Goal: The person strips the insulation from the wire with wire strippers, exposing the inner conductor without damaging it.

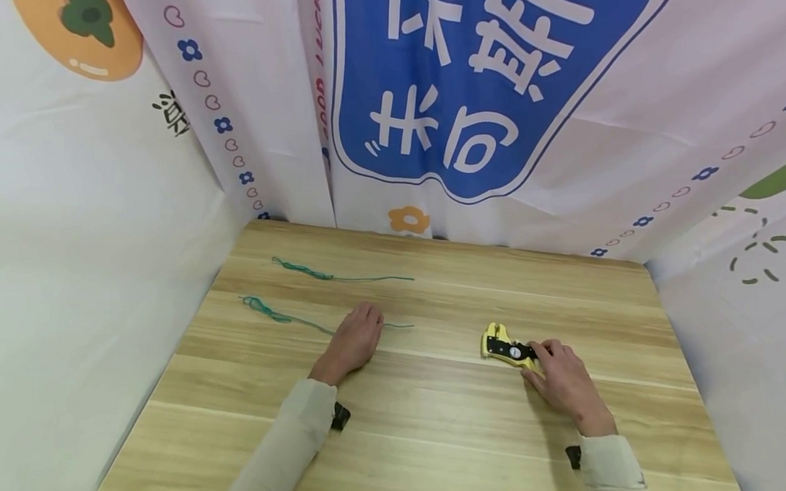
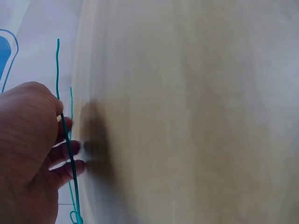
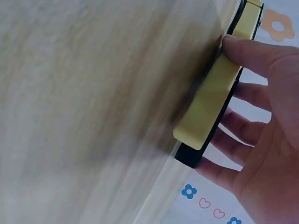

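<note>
My left hand pinches the nearer green wire along its straight stretch, thumb on one side and fingertips on the other. This wire's bundled end lies to the left, and its thin free end sticks out right of the hand. In the left wrist view the same wire runs past the thumb and fingers. At right, my right hand grips the handles of a yellow and black wire stripper, its head pointing left. The right wrist view has my thumb on the yellow handle and my fingers behind the black one.
A second green wire, also bundled at its left end, lies farther back on the wood-grain table. Printed white cloth hangs behind the table and along both sides. A dark strap piece shows at the left wrist.
</note>
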`<move>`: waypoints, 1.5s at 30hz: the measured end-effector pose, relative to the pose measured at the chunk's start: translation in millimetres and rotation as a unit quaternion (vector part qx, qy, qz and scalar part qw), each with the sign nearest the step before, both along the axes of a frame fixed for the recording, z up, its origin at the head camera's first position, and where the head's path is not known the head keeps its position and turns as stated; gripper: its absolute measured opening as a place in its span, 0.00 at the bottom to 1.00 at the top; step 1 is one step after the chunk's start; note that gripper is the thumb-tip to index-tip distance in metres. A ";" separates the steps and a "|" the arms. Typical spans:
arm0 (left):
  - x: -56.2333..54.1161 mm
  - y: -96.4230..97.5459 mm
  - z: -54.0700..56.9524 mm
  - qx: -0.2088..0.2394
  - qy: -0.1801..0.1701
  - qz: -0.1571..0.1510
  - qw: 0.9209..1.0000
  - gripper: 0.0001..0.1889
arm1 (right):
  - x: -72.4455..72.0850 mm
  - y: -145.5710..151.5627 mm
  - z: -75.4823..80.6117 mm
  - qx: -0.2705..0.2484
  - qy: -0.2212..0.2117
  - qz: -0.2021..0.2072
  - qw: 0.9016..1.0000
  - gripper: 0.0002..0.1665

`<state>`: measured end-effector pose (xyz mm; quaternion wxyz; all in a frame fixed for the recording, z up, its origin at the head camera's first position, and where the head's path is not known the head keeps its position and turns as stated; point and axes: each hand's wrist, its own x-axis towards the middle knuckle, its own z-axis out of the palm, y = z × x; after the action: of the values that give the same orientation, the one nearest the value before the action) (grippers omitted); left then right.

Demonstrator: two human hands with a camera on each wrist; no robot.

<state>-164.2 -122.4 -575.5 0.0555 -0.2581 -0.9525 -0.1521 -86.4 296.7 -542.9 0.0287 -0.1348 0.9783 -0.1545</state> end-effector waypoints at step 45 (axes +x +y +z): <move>5.8 34.0 14.6 0.355 -0.174 -0.015 0.919 0.11 | -4.1 -60.1 -16.8 -0.663 -0.302 0.085 0.680 0.20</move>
<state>-158.4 -88.4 -560.9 -0.0260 -0.2050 -0.8268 -0.5232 -90.5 236.6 -559.7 0.2385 -0.1473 0.5423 -0.7921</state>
